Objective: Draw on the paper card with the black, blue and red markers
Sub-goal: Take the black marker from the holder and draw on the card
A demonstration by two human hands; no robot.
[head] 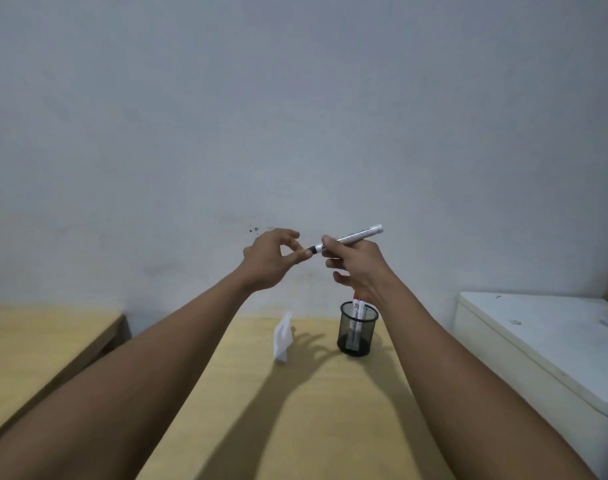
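Both hands are raised above the wooden table (295, 410). My right hand (356, 266) grips a black marker (351, 235) by its white barrel, holding it nearly level with the black cap pointing left. My left hand (273, 259) is curled, and its fingertips are closed on the tip of that black cap. The white paper card (283, 337) stands folded on the table below the hands. To its right is a black mesh pen holder (357, 329) with the red marker (355, 301) and the blue marker (361, 306) upright inside.
A plain grey wall fills the background close behind the table. Another wooden surface (35, 341) lies to the left, across a gap. On the right stands a white cabinet top (538, 327) with some items at its far right edge.
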